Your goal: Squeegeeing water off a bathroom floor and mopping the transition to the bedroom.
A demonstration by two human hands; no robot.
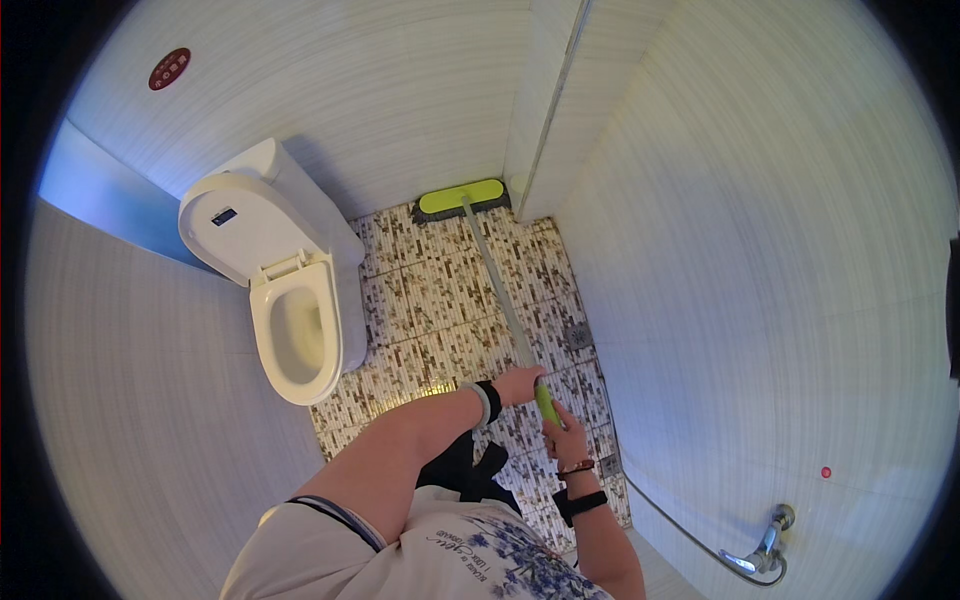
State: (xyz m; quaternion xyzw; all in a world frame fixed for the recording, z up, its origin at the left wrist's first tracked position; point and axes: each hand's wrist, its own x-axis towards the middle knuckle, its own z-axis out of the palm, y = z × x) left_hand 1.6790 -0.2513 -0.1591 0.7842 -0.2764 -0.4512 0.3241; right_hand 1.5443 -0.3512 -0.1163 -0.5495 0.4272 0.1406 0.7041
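Note:
A flat mop with a lime-green head (461,196) and dark fringe lies on the tiled floor (427,289) against the far wall, beside the corner. Its grey pole (499,285) slopes down toward me. My left hand (519,385) is closed around the lower part of the pole, just above the green grip (547,405). Nearer my body, my right hand (568,439) holds the end of that green grip. Both wrists wear bands.
On the left stands a white toilet (306,334) with its lid (240,225) raised. Two floor drains (578,336) lie along the right wall. A chrome mixer tap (766,551) with a hose (675,529) is fixed low on that wall. A wall edge (551,120) juts out beyond the mop head.

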